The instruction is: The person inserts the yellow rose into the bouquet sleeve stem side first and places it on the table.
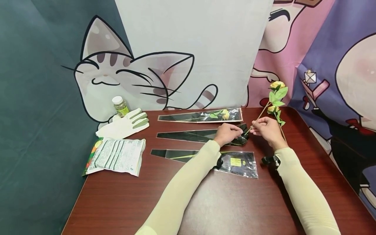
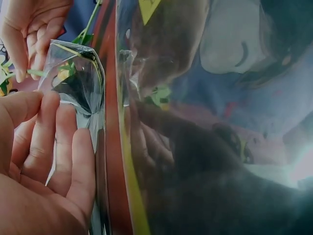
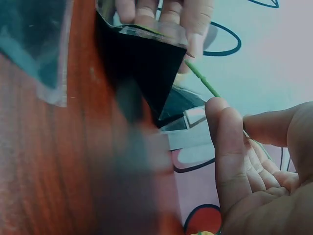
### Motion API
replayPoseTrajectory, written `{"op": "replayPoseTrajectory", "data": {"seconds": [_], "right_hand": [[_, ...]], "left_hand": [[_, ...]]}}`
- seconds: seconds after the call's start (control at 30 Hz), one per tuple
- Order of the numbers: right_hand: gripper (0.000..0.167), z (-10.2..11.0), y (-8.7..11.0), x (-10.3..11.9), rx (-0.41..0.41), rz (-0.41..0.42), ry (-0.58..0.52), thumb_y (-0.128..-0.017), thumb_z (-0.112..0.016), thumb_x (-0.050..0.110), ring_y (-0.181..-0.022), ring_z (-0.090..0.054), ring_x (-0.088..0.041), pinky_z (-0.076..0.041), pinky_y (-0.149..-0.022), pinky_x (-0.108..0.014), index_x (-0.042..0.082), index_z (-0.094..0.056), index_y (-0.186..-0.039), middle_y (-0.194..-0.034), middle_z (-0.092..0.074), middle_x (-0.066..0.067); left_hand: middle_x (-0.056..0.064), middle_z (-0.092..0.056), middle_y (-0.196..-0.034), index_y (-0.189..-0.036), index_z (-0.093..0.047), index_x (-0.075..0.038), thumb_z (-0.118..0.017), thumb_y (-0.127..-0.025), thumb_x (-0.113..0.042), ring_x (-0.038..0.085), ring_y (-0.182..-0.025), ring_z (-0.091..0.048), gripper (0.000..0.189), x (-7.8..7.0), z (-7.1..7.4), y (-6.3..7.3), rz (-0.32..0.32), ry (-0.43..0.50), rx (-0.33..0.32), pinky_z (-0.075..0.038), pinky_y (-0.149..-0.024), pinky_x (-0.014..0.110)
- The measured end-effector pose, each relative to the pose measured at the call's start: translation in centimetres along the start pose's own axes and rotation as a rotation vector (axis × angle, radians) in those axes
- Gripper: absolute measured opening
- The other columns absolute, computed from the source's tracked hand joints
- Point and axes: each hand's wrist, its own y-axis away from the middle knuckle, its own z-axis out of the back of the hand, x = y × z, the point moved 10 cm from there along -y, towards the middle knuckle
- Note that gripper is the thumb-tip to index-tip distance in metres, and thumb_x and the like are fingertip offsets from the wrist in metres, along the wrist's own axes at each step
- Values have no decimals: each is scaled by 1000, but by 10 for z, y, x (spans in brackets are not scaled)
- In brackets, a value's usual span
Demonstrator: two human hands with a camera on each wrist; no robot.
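My left hand (image 1: 227, 133) pinches the mouth of a long tapered flower sleeve (image 1: 188, 134), clear-faced with a black back. In the left wrist view the sleeve's mouth (image 2: 76, 78) gapes beside the fingertips. Between thumb and fingers, my right hand (image 1: 268, 130) holds the green stem (image 3: 203, 80) of an artificial yellow rose (image 1: 277, 85). The bloom points up and away, and the stem's lower end is right at the sleeve's mouth. A second yellow rose (image 1: 273, 109) lies behind the right hand, its stem partly hidden.
Behind lies a sleeve (image 1: 182, 118) with a yellow rose inside. A flat sleeve (image 1: 249, 163) with a yellow label lies in front, under the left forearm. Leftward are white gloves (image 1: 120, 127), a lidded jar (image 1: 120, 107) and a plastic packet (image 1: 120, 156).
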Motion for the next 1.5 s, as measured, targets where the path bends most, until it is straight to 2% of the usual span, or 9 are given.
{"op": "replayPoseTrajectory", "data": {"seconds": [0.23, 0.43, 0.7, 0.93, 1.07, 1.3, 1.4, 1.5], "right_hand": [[20, -5, 2, -11, -31, 1, -11, -105, -67, 13, -66, -75, -6, -66, -67, -25, -2, -54, -107, -76, -77, 5], [20, -8, 4, -19, -50, -32, -23, -104, -67, 11, -70, -77, -6, -66, -71, -26, -3, -53, -107, -78, -76, 4], [21, -15, 3, -25, -53, -56, -100, -103, -70, 9, -74, -79, -11, -66, -72, -24, -2, -53, -105, -79, -76, 0], [21, -23, 5, -24, -51, -34, -141, -100, -71, 3, -74, -78, -10, -65, -74, -23, -2, -51, -106, -80, -78, 1], [25, -25, 5, -24, -56, -33, -156, -98, -71, -1, -73, -77, -9, -65, -73, -22, -1, -49, -109, -81, -77, 3], [18, -22, 6, -23, -71, -45, -170, -106, -63, 9, -74, -78, -9, -65, -74, -23, -5, -54, -112, -83, -77, 1], [20, -20, 7, -24, -87, -43, -205, -107, -60, 10, -73, -79, -10, -65, -72, -23, -8, -55, -116, -82, -76, 1], [21, -19, 8, -24, -102, -41, -249, -105, -61, 5, -71, -78, -11, -65, -69, -24, -7, -51, -119, -80, -76, 0]], "left_hand": [[-16, -79, -106, -99, -87, -34, -78, -97, -41, 4, -102, -72, 11, 4, 0, 0, 24, -77, -16, -59, -87, 23], [-14, -79, -113, -99, -87, -35, -78, -96, -42, 7, -109, -72, 12, 6, 1, 1, 36, -95, -34, -59, -91, 24], [-15, -80, -107, -97, -87, -34, -78, -96, -43, 6, -106, -72, 13, 1, 4, -4, 26, -101, -58, -58, -89, 22], [-14, -80, -110, -98, -87, -33, -77, -96, -43, 7, -108, -72, 13, -4, 8, -4, 24, -139, -72, -56, -89, 20], [-14, -80, -110, -98, -87, -33, -76, -97, -41, 8, -108, -72, 13, -7, 11, -1, 25, -120, -68, -57, -89, 22], [-16, -80, -109, -98, -87, -32, -77, -96, -40, 7, -107, -72, 13, -5, 11, -3, 51, -106, -59, -57, -89, 21], [-15, -80, -102, -98, -87, -32, -77, -95, -40, 5, -99, -72, 12, -5, 11, -4, 53, -99, -57, -55, -84, 18], [-9, -81, -89, -97, -87, -28, -78, -96, -37, 6, -82, -75, 13, -7, 9, -4, 48, -36, -48, -55, -71, 17]]}}
